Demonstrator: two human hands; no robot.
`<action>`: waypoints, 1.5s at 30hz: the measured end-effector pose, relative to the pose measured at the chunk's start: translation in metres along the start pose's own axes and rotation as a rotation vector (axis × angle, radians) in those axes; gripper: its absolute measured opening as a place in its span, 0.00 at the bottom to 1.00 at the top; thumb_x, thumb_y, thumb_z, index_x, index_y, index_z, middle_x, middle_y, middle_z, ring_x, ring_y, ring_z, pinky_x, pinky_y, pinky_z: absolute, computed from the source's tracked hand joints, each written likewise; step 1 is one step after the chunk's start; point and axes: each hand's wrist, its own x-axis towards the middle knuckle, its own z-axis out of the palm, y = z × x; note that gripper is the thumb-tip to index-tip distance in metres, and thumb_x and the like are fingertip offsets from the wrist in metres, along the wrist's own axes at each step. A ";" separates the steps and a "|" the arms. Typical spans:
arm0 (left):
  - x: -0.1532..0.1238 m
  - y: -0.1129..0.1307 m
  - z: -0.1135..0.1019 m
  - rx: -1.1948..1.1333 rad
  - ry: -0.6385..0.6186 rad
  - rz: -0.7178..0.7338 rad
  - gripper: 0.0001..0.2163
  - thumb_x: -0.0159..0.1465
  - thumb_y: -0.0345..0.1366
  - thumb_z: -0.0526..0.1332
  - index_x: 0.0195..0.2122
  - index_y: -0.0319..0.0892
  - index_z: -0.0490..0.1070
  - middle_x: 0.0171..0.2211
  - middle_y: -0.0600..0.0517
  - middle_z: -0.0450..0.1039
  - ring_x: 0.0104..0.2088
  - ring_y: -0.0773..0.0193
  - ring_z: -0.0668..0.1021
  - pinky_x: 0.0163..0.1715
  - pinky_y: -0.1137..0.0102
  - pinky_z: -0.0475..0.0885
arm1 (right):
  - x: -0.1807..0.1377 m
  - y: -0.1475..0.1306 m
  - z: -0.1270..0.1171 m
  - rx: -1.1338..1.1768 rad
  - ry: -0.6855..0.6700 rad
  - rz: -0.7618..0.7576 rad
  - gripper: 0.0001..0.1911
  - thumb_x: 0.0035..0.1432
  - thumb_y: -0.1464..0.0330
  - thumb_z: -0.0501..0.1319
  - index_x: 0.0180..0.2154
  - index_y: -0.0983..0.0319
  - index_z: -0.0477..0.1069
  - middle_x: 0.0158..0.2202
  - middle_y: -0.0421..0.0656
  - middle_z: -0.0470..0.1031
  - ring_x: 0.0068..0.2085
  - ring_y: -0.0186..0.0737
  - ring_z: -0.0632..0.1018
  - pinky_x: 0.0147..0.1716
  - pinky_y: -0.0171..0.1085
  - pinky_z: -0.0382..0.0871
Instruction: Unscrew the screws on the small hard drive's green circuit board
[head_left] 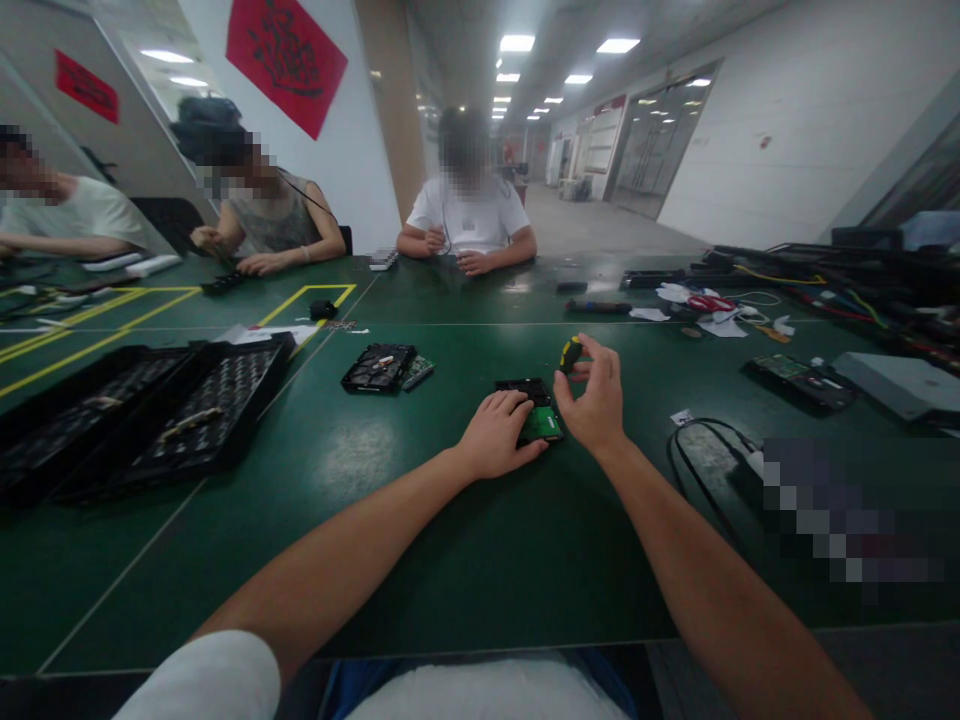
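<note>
Flat on the table in front of me lies a black device with a green circuit board (541, 425). My left hand (499, 432) rests over its left side, gripping it with the fingers on top and the thumb along the near edge. Above its right side, my right hand (596, 395) pinches a screwdriver by its yellow-and-black handle (571, 353). The screwdriver's shaft and tip cannot be made out. To the left of my hands sits a black plastic housing (379, 367) with small parts on it, and a loose circuit board (418, 372) beside it.
An open black case (217, 415) takes up the left. At right are a cable (679, 450), another device with a board (799, 382), a grey box (900, 385) and red-handled scissors (711, 302). A person (469, 215) sits opposite; two others sit far left.
</note>
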 end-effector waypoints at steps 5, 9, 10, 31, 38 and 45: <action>0.000 0.000 0.000 0.004 0.009 0.005 0.32 0.66 0.56 0.61 0.64 0.38 0.67 0.63 0.39 0.67 0.65 0.43 0.68 0.67 0.49 0.62 | 0.001 0.002 -0.001 -0.011 0.029 0.034 0.29 0.62 0.65 0.64 0.62 0.58 0.60 0.54 0.51 0.67 0.36 0.41 0.79 0.39 0.48 0.82; 0.000 0.001 -0.001 -0.002 0.005 0.001 0.32 0.66 0.56 0.61 0.64 0.40 0.67 0.64 0.39 0.66 0.65 0.43 0.68 0.67 0.48 0.62 | 0.001 0.002 0.000 -0.006 0.010 0.027 0.32 0.61 0.68 0.62 0.64 0.58 0.57 0.55 0.52 0.68 0.36 0.42 0.79 0.40 0.49 0.82; 0.000 0.001 -0.001 -0.003 0.003 0.000 0.32 0.66 0.56 0.61 0.64 0.40 0.67 0.64 0.39 0.66 0.65 0.43 0.68 0.66 0.48 0.62 | 0.001 0.001 0.001 -0.007 0.005 0.016 0.32 0.60 0.69 0.61 0.65 0.58 0.57 0.56 0.52 0.68 0.37 0.42 0.79 0.41 0.49 0.82; 0.000 0.001 -0.001 0.002 0.009 0.000 0.33 0.66 0.56 0.61 0.64 0.38 0.67 0.63 0.39 0.67 0.65 0.43 0.68 0.67 0.49 0.62 | 0.000 0.001 0.000 -0.001 0.032 0.007 0.33 0.60 0.73 0.60 0.66 0.57 0.58 0.56 0.52 0.66 0.40 0.43 0.78 0.44 0.50 0.82; 0.000 0.001 0.000 -0.002 0.006 0.000 0.32 0.65 0.55 0.62 0.64 0.38 0.67 0.63 0.38 0.67 0.65 0.43 0.68 0.67 0.49 0.61 | 0.002 0.000 -0.002 -0.009 0.014 0.016 0.29 0.62 0.67 0.64 0.63 0.56 0.62 0.54 0.49 0.66 0.45 0.44 0.77 0.44 0.48 0.82; 0.000 0.000 0.000 -0.002 0.012 0.004 0.32 0.66 0.56 0.61 0.64 0.38 0.67 0.63 0.38 0.67 0.65 0.43 0.68 0.66 0.49 0.62 | -0.001 0.002 0.002 -0.012 0.008 0.045 0.31 0.63 0.68 0.61 0.66 0.58 0.56 0.56 0.53 0.65 0.39 0.43 0.79 0.43 0.49 0.82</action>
